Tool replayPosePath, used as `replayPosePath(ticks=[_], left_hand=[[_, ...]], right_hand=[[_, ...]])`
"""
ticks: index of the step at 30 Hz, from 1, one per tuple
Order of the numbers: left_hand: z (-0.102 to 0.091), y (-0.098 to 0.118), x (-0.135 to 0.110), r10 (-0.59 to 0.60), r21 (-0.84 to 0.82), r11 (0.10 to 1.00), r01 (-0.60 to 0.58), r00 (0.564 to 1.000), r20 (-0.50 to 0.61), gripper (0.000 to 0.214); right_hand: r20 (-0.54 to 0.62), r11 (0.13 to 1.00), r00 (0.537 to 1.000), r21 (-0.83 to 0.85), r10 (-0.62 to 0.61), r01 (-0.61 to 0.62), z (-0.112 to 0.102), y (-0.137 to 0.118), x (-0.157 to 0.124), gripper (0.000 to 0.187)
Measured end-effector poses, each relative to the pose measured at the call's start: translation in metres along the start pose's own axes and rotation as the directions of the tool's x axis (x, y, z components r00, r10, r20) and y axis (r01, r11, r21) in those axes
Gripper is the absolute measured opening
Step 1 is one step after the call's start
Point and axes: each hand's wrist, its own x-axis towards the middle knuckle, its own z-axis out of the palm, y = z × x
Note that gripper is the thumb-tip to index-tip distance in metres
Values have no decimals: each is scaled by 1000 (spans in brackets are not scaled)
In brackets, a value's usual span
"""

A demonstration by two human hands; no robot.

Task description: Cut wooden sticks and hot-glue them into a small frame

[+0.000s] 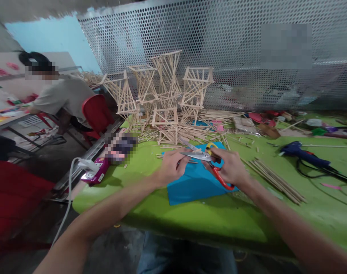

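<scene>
My right hand (232,165) is closed around the handles of a pair of scissors (200,155), one loop red and the other yellowish. The metal blades are spread apart and point left. Close to the blade tips, my left hand (173,167) is closed with its fingers pinched together; whatever it holds, if anything, is too small or hidden to make out. Beneath both hands lies a blue sheet (187,188) on the green tabletop. Behind them stands a structure of thin wooden sticks (167,95), several flared towers joined together.
Loose sticks (187,133) pile around the structure's base; a bundle of sticks (276,180) lies right. A blue glue gun (304,152) trails a black cable. At left are a purple power strip (97,171), red chairs (97,110) and a seated person (61,93). Perforated metal panel (233,49) stands behind.
</scene>
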Motion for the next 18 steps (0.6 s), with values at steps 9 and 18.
replayPosePath(ticks=[9,18], left_hand=[[-4,-5,8,50,79,996,-47,998,-40,29],[-10,-9,12,-97,94,992,89,992,84,42]], right_hand=[[119,994,991,88,55,-66,3,-3,2,34],[210,973,971,175,116,-154,6,1,3,37]])
